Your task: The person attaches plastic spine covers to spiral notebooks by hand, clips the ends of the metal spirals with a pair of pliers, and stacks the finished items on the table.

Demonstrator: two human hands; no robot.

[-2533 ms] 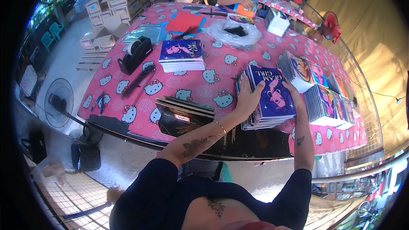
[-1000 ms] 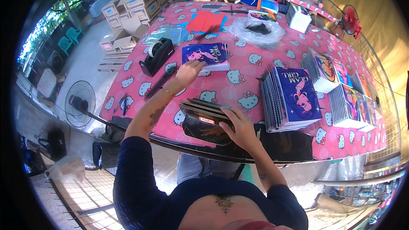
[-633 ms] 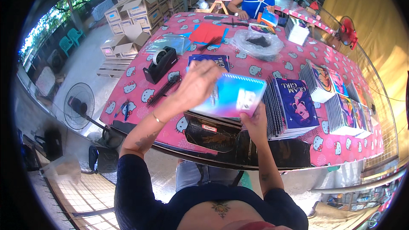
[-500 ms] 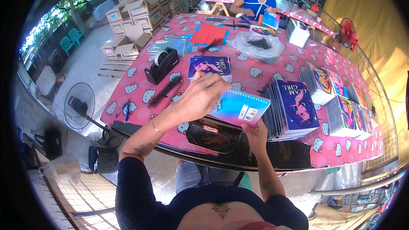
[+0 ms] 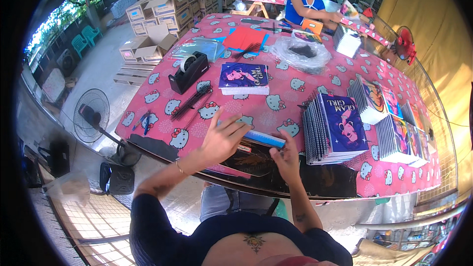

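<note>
A slim blue notebook point(image 5: 266, 139) is tilted so that mostly its narrow edge shows, above the near edge of the table. My left hand point(image 5: 224, 138) grips its left end, some fingers stretched over it and the thumb hidden. My right hand point(image 5: 287, 157) holds the right end between thumb and fingers. Beyond my left hand lies a short stack of purple-covered notebooks point(image 5: 243, 76). To the right of my right hand stands a tall stack of spiral-bound purple notebooks point(image 5: 343, 123).
A black tape dispenser point(image 5: 189, 74), black wire spirals point(image 5: 192, 102) and pens point(image 5: 147, 122) lie to the left. Red sheets point(image 5: 244, 38) and a plastic-wrapped coil point(image 5: 300, 55) are farther back. More notebook stacks point(image 5: 401, 138) stand at right. A person in blue point(image 5: 303, 7) works across the table.
The notebook has tipped from showing its blue back cover to nearly edge-on, and my left hand has lowered leftward. Across the table, the person's arm has swung right with a notebook.
</note>
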